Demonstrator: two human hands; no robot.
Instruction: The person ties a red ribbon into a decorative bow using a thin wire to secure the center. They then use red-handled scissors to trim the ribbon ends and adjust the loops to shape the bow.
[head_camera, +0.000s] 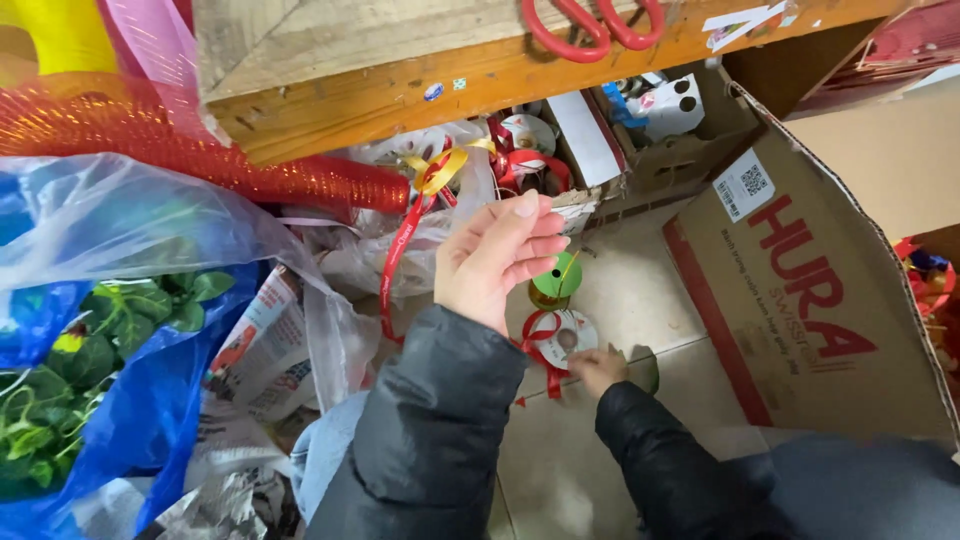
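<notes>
1. Hands first: the left hand (497, 258) is raised in the middle of the view, its grip nearly closed, thumb against the fingertips (545, 222). It seems to pinch something very thin, perhaps the end of a ribbon, but this is too small to tell for sure.
2. The right hand (598, 368) is lower, down at the tiled floor (620, 290). Its grip is closed loosely at the edge of a white ribbon spool (567, 336); whether it truly holds the spool or only touches it, I cannot tell.
3. The white spool lies flat on the floor, its round face up, so its axis points up toward the camera. Red ribbon (545, 362) hangs loose from it, and the tail runs down and to the left, ending just beside the right sleeve.
4. A green spool (556, 281) stands just above the white one, between the two hands, directly below the left fingertips. The right hand is nearer to the white spool; the left hand is nearer to the green one.
5. A long red ribbon strand (400, 250) hangs left of the left hand, its long axis almost vertical, from a yellow ribbon curl (440, 170).
6. Around: a wooden table (400, 70) with red scissors (590, 25), a cardboard box (810, 300) at right, a blue plastic bag (120, 300) with green leaves at left.
</notes>
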